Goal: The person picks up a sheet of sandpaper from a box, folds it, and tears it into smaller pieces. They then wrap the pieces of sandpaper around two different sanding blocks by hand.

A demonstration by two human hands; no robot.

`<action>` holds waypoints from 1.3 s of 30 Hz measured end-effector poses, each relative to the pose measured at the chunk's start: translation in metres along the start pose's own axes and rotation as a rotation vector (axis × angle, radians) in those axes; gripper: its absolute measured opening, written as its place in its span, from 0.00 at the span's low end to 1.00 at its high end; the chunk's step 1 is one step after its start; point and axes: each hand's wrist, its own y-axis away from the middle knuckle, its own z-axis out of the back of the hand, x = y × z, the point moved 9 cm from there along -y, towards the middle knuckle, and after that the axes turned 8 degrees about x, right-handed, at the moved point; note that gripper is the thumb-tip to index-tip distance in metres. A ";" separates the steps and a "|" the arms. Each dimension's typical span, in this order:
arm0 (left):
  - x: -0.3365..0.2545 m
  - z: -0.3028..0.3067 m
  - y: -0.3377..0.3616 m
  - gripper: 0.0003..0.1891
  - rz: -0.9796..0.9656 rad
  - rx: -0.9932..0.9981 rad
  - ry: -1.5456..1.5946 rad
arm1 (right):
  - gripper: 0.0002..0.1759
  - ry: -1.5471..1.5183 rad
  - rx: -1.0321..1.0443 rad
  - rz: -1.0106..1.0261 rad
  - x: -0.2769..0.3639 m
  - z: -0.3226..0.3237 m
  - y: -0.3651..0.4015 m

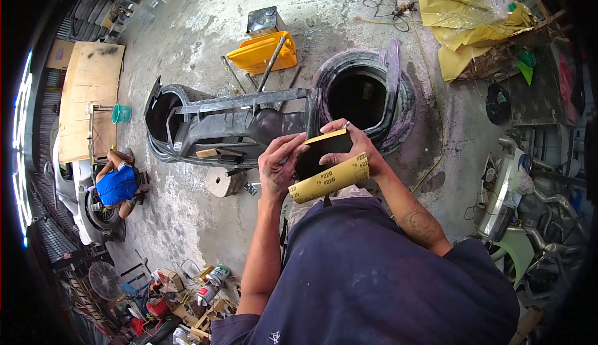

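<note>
A sheet of sandpaper [329, 178], dark on its grit side and yellow with "P220" print on its back, is held between both hands in front of the dark shirt. Its near edge curls over and its far edge is folded. My left hand [280, 163] pinches the left side of the sheet with bent fingers. On the right side, my right hand [354, 147] grips it between thumb and fingers. Just beyond the hands, a dark bumper [249, 124] lies across two tire stacks, the left one [163, 117] and the right one [405, 111].
A yellow plastic piece [265, 52] and a black battery [265, 22] stand beyond the bumper. A co-worker in blue [117, 186] crouches by a car wheel at left. Cables, yellow sheeting [461, 27] and car parts lie at right; clutter and a fan [104, 281] are lower left.
</note>
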 end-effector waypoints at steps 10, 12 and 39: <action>0.028 -0.004 0.010 0.09 0.199 -0.104 0.334 | 0.29 -0.183 0.057 0.192 0.008 0.000 0.002; 0.004 0.006 0.009 0.10 -0.009 -0.195 0.118 | 0.22 -0.308 0.029 0.151 0.003 -0.002 0.001; 0.022 -0.064 -0.004 0.09 0.408 0.339 0.318 | 0.10 -0.069 -0.219 0.210 -0.002 0.041 0.044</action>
